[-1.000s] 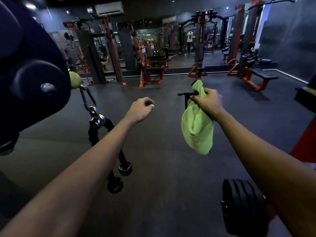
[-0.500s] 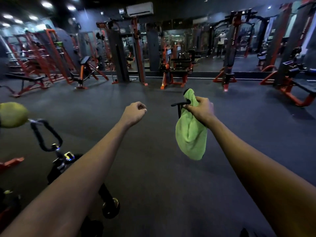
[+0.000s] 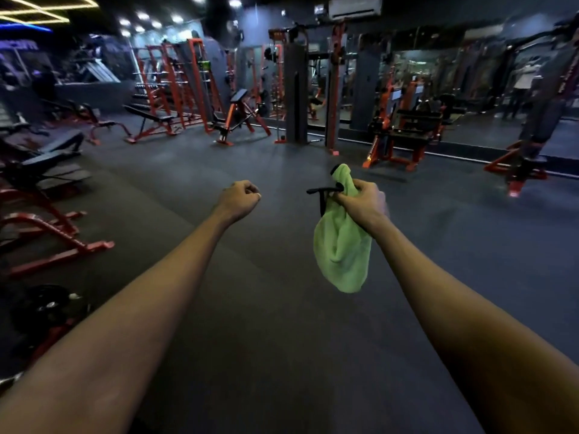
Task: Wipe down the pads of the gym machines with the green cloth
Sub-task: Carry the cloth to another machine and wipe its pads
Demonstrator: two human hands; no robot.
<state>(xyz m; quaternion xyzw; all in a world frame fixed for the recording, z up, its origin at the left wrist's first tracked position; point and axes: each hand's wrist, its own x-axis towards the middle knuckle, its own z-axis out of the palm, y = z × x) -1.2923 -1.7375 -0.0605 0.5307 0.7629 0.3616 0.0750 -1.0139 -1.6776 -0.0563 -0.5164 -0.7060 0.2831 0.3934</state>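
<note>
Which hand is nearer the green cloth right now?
Right. The right hand grips the green cloth near its top, together with a black tool, and the cloth hangs below it. The left hand is curled, holding nothing, apart to the cloth's left.

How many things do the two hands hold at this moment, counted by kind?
green cloth: 1, gripped by the right hand
black T-shaped item: 1, in the same hand; what it is cannot be told
things in the left hand: 0, its fingers are curled on nothing
Total: 2
</note>
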